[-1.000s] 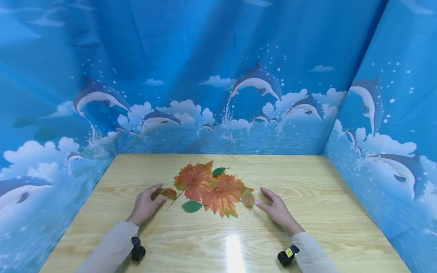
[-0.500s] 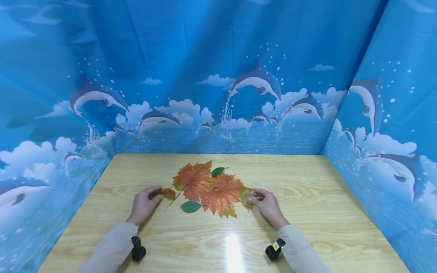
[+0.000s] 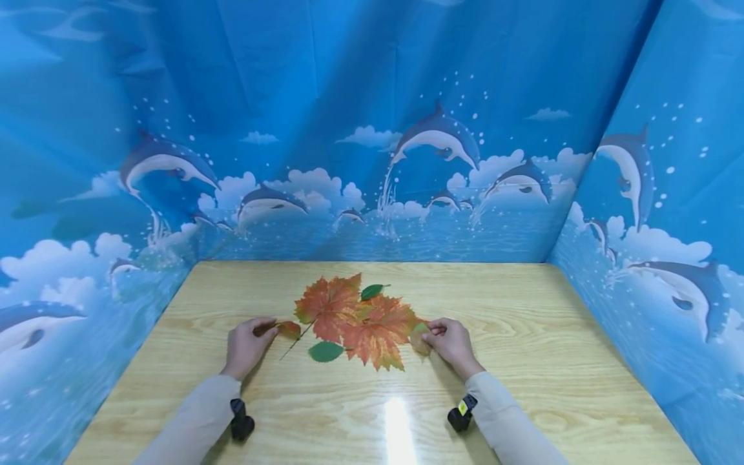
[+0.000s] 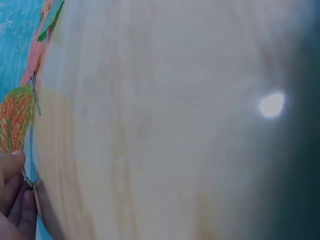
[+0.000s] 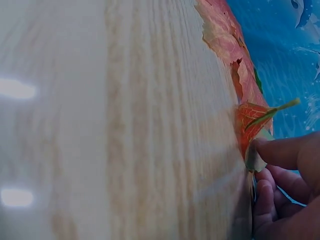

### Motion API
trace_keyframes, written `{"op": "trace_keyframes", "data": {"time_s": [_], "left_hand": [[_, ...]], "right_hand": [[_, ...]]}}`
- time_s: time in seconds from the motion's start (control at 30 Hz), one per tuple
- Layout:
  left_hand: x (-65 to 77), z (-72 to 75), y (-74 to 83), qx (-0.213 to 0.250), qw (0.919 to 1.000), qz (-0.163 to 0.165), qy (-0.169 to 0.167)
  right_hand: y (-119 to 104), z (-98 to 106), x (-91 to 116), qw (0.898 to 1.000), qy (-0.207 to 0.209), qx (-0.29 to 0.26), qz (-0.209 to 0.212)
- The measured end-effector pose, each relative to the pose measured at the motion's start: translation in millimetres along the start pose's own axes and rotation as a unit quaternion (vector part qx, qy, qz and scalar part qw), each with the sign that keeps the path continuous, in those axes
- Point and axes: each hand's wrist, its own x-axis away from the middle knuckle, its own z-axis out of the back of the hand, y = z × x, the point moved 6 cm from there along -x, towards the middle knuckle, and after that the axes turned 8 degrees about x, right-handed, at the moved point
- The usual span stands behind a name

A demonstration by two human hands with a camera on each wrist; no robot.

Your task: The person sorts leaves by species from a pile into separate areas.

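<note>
Two large orange-red maple leaves (image 3: 380,329) lie overlapping at mid-table. At their left, my left hand (image 3: 245,349) pinches the stem end of a small orange-and-green leaf (image 3: 289,330) between thumb and fingers; the left wrist view shows the leaf's (image 4: 15,117) speckled face. To their right, my right hand (image 3: 453,347) pinches the edge of a small pale green leaf (image 3: 420,338). In the right wrist view, thumb and fingers hold a pale green edge (image 5: 256,159), with a red-orange leaf part (image 5: 251,119) and its stem just above. A thin dark stem (image 3: 296,342) runs out beside the left leaf.
One green leaf (image 3: 325,351) lies in front of the maple leaves, another green leaf (image 3: 372,292) behind them. The wooden table (image 3: 523,303) is enclosed at the back and sides by blue dolphin-print sheets (image 3: 325,129). Light glares off the table's front part.
My right hand has moved left and its fingers have gone from spread to pinching the pale green leaf. My left fingers have closed on the small orange-and-green leaf.
</note>
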Motion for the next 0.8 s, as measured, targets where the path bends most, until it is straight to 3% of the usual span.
{"op": "trace_keyframes", "data": {"time_s": [0.4, 0.8], "left_hand": [[-0.4, 1.5, -0.9, -0.003, 0.9997, -0.008, 0.024], [0.6, 0.4, 0.0, 0.004, 0.9998, -0.007, 0.019]], "right_hand": [[-0.4, 3.7, 0.0, 1.0, -0.008, 0.006, -0.01], [0.6, 5.3, -1.1, 0.999, -0.026, -0.01, -0.023]]}}
